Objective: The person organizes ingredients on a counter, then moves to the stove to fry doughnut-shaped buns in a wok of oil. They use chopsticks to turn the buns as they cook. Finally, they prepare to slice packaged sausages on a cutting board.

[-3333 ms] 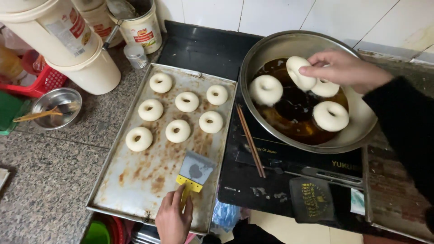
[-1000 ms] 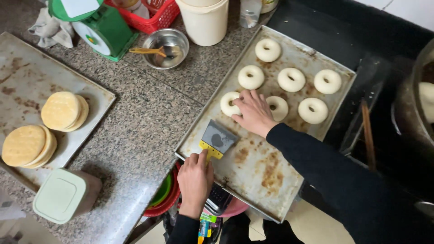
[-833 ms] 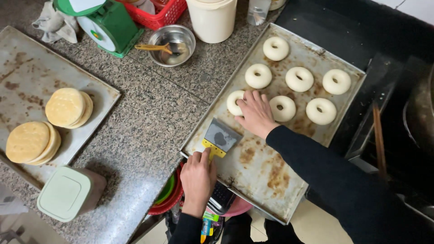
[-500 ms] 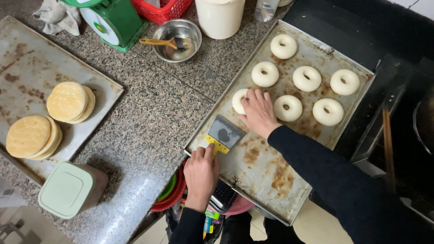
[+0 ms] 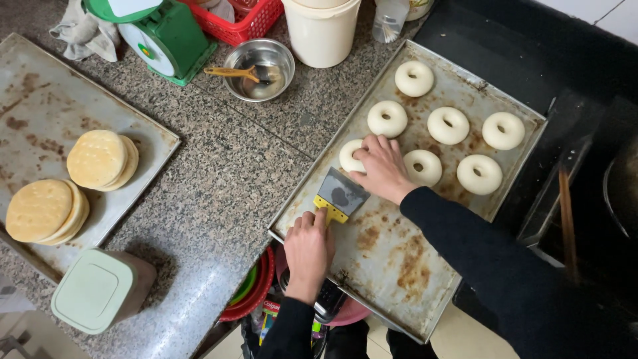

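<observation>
A stained metal baking tray [image 5: 392, 266] on the granite counter carries several raw ring-shaped dough pieces. My right hand [image 5: 382, 166] rests flat on the nearest dough ring [image 5: 349, 155], fingers spread over it. My left hand [image 5: 309, 246] grips the yellow handle of a metal scraper [image 5: 337, 195], whose blade lies on the tray just below that ring. The other rings, such as one [image 5: 388, 118] and another [image 5: 479, 174], lie farther along the tray.
A second tray [image 5: 40, 119] at left holds stacks of round flat breads [image 5: 100, 158]. A pale green lidded tub [image 5: 100, 290], steel bowl [image 5: 259, 66], green scale [image 5: 163, 36], white bucket [image 5: 322, 30] and red basket stand around. Chopsticks [image 5: 567, 213] lie on the dark stove at right.
Earlier my right hand laid a dough ring in a pan of oil. It has come back to the tray and settled on the nearest ring; the view shifted slightly.
</observation>
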